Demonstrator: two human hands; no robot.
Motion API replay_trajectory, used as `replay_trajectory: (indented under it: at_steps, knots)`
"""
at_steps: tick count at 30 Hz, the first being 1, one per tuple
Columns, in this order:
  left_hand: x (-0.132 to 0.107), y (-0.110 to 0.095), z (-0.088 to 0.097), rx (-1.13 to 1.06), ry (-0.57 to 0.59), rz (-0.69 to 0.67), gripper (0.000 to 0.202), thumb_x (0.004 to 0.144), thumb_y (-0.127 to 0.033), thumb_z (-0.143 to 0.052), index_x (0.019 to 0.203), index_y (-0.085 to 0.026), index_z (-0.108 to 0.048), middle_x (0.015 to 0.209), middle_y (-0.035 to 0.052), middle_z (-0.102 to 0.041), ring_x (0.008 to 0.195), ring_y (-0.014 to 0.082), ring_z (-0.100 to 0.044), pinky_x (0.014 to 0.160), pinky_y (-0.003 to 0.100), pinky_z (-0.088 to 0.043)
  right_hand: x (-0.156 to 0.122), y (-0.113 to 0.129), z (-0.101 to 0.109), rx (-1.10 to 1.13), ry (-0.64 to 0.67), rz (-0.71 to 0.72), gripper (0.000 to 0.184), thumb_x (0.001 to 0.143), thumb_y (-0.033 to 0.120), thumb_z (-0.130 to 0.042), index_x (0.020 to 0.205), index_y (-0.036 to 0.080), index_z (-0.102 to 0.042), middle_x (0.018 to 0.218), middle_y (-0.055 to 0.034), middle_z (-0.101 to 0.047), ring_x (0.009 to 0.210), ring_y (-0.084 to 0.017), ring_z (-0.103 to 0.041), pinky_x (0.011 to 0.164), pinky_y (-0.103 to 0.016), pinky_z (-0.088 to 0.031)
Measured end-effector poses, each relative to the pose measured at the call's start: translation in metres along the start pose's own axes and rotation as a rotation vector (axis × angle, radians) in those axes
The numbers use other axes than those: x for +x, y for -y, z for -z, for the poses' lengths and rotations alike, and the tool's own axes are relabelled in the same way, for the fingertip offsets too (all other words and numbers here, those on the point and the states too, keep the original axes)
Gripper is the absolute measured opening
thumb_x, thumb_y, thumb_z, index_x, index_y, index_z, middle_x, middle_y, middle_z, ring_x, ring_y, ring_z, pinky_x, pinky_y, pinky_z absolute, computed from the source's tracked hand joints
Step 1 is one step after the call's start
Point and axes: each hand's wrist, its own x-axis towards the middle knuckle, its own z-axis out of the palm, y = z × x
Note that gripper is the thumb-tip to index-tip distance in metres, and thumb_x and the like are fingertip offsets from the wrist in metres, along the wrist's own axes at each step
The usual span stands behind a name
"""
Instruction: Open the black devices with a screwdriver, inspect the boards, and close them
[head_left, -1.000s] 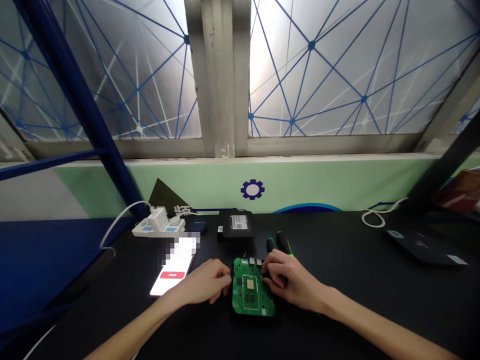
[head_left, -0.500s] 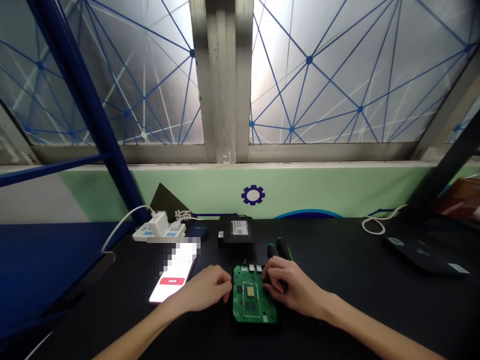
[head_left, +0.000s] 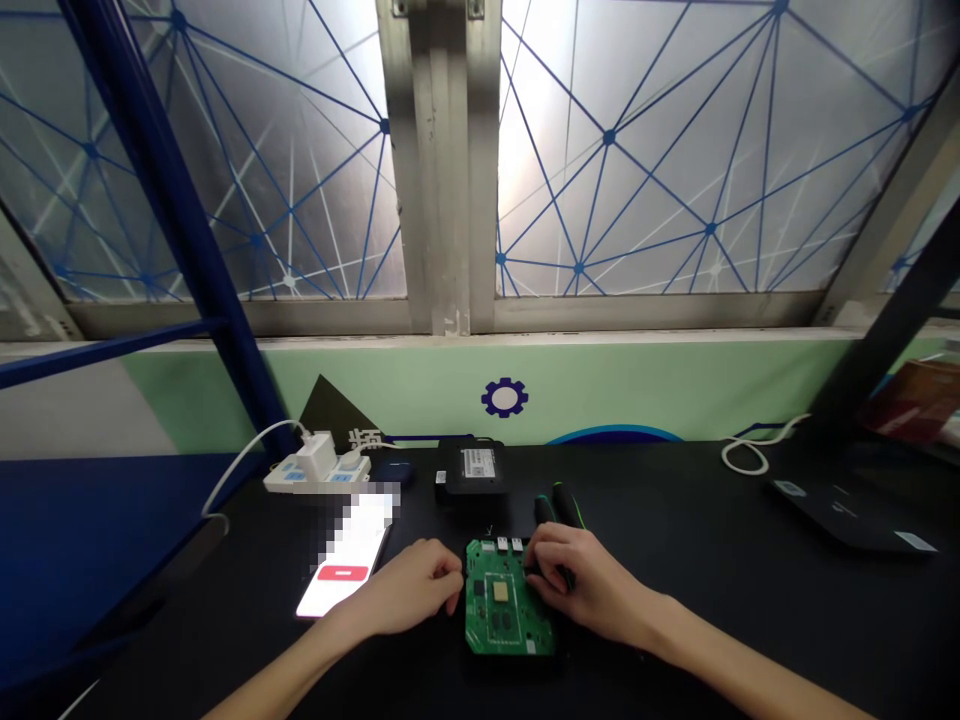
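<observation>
A green circuit board [head_left: 517, 615] lies on the black table, component side up, with white connectors [head_left: 510, 545] along its far edge. My left hand [head_left: 424, 585] is closed, its curled fingers against the board's left edge. Across from it, my right hand [head_left: 589, 580] bends its fingers over the right edge, thumb and forefinger close together. Some fingertips of both hands are hidden. Just beyond the right hand are two black-and-green handles [head_left: 568, 505], their lower parts covered by that hand.
A lit phone [head_left: 349, 565] lies left of the left hand. Behind it is a white power strip [head_left: 285, 475] with a plugged charger. A black box with a label [head_left: 478, 464] sits at the back. On the right are a flat black cover [head_left: 847, 515] and a white cable [head_left: 742, 457].
The whole view has tilted slightly, so everything sits a little lower in the picture. Both hands keep the same hold at the board's edges.
</observation>
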Motion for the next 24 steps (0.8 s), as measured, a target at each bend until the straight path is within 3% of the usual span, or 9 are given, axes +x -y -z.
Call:
replay_trajectory:
  at_steps: [24]
  knots:
    - [-0.0034,-0.0062,0.0018,-0.013,-0.001,0.030,0.033,0.088,-0.035,-0.045,0.063,-0.019,-0.058,0.050,-0.0035,-0.047,0.047,0.0134,-0.045,0.045,0.023,-0.029,0.0031,0.0087,0.0053,-0.089,0.053,-0.056,0.032,0.084,0.009,-0.059,0.067,0.021,-0.035,0.081,-0.0002,-0.056,0.065,-0.013,-0.049,0.057,-0.024,-0.035]
